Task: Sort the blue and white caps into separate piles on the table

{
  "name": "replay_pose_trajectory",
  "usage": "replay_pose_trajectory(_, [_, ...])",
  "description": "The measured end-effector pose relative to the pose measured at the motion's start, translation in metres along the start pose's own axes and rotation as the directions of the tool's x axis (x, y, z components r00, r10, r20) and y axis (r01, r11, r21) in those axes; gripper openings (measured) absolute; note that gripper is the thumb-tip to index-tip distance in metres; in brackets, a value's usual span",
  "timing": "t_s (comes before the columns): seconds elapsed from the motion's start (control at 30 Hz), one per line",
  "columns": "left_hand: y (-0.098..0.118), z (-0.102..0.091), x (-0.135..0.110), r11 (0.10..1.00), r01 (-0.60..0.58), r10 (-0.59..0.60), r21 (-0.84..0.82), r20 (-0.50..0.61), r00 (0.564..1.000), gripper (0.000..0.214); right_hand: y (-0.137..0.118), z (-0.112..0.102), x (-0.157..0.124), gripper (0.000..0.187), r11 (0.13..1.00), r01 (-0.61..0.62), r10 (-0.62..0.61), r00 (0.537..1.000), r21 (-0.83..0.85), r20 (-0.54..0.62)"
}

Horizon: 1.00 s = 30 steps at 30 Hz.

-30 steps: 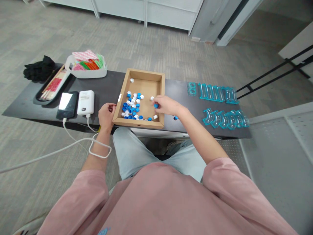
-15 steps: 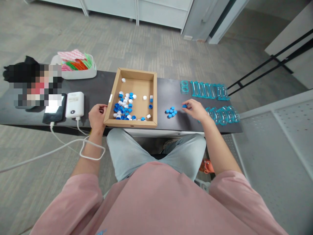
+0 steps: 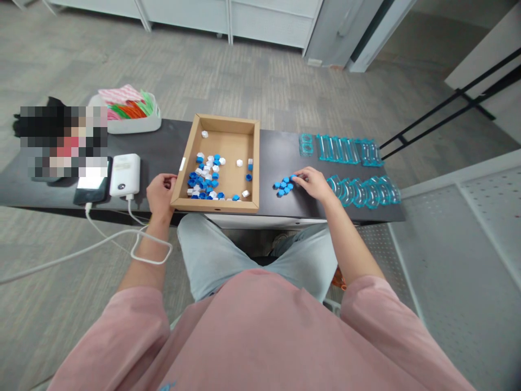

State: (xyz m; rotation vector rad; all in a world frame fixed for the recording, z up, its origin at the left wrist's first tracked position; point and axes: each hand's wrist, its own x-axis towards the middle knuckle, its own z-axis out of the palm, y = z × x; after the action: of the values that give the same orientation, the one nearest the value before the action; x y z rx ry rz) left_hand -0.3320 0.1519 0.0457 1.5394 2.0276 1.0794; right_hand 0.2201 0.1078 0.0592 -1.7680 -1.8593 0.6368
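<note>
My right hand (image 3: 312, 183) pinches a blue hexagonal piece (image 3: 293, 177) between thumb and fingertips. This piece is at the upper right edge of a small cluster of blue hexagonal pieces (image 3: 284, 185) lying on the dark table. At the left wall of a shallow cardboard box (image 3: 215, 205), my left hand (image 3: 160, 191) is curled closed, its knuckles touching the box's side; no object shows in it. Inside the box, mixed blue and white hexagonal pieces (image 3: 209, 175) are heaped mostly at the near left, with a few scattered apart.
Clear teal-edged plastic parts lie in a back row (image 3: 337, 149) and a front row (image 3: 362, 191) at the right. Leftward are a white power bank (image 3: 124, 174), a phone (image 3: 91, 184), and a white basket (image 3: 134, 126) of colourful strips. A white cable (image 3: 81, 252) crosses my left forearm.
My right hand has moved left with the blue hexagonal piece, bringing it up to the cluster. My left hand has stayed beside the box.
</note>
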Motion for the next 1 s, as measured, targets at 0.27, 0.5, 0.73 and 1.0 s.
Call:
replay_pose_trajectory(0.27, [0.002,-0.001,-0.001,1.000,0.017,-0.017,0.019,0.014,1.000,0.014,-0.016,-0.004,0.002,0.039,0.998,0.061,-0.062,0.997,-0.031,-0.041])
replay_pose_trajectory(0.5, [0.007,-0.003,-0.003,0.999,0.019,-0.020,0.034,0.026,0.999,0.017,-0.132,0.020,0.019,0.031,0.936,0.353,-0.351,0.924,0.015,0.153])
replay_pose_trajectory(0.73, [0.013,-0.003,-0.008,0.999,0.023,-0.024,0.048,0.021,0.999,0.021,-0.222,0.080,0.053,0.010,0.774,0.594,-0.337,0.681,-0.221,0.650])
replay_pose_trajectory(1.0, [0.007,-0.002,-0.007,0.999,0.000,-0.001,0.051,0.035,0.999,0.023,-0.217,0.083,0.058,0.005,0.841,0.524,-0.327,0.692,-0.136,0.644])
